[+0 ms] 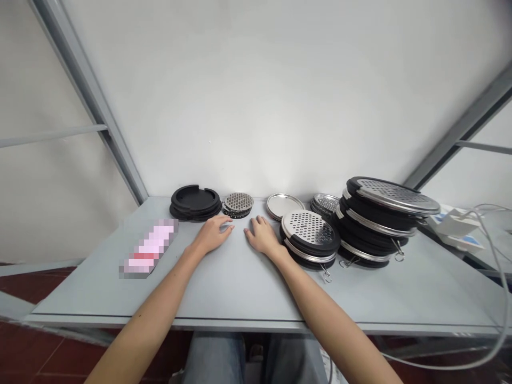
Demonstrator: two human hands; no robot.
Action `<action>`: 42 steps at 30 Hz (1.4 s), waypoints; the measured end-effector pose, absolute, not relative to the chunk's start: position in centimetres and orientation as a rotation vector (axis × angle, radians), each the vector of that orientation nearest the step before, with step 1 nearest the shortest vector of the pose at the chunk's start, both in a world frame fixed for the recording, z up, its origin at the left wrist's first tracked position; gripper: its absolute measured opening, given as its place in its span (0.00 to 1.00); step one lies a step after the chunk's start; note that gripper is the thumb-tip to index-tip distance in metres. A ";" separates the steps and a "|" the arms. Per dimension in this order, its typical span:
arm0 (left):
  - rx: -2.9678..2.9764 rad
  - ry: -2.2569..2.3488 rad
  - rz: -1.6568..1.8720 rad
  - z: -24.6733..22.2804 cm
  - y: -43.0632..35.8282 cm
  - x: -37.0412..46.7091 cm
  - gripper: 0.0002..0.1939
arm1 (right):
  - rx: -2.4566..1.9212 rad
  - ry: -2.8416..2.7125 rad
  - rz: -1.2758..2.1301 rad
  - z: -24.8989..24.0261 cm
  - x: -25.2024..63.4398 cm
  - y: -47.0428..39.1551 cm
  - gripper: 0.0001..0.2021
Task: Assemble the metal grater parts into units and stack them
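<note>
Bare forearms [344, 325] over flat grey table [240, 301] | left hand [214, 236] loosely curled, right hand [264, 236] palm-down, both empty | round silver perforated metal discs [239, 201] just beyond left | apparently idle; grasping would need forward reach

legible text: none from where i stand; the pink object [154, 242] on the table [240, 290] is blurred beyond reading.

One black stack [195, 204], three metal stacks [239, 202] [285, 205] [326, 203], seemingly two mixed stacks [310, 237] [372, 229], one pink object [149, 249].
</note>
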State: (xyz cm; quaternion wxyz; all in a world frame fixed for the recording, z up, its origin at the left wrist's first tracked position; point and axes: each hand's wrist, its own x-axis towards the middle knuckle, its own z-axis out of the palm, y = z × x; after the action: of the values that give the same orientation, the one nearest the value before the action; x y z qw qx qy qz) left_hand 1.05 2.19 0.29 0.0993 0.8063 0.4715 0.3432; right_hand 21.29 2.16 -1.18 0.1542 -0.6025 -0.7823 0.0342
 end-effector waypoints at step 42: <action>2.469 1.552 0.394 -0.1 1.1 1.6 0.29 | -1.923 -1.757 -0.182 -1.1 20.4 5.6 0.23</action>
State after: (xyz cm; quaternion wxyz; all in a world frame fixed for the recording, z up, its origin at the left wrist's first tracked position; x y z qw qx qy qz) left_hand 1.61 1.05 -0.13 0.0992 0.8349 0.5247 0.1331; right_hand 20.43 5.61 -1.12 0.2622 -0.7106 -0.6495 -0.0671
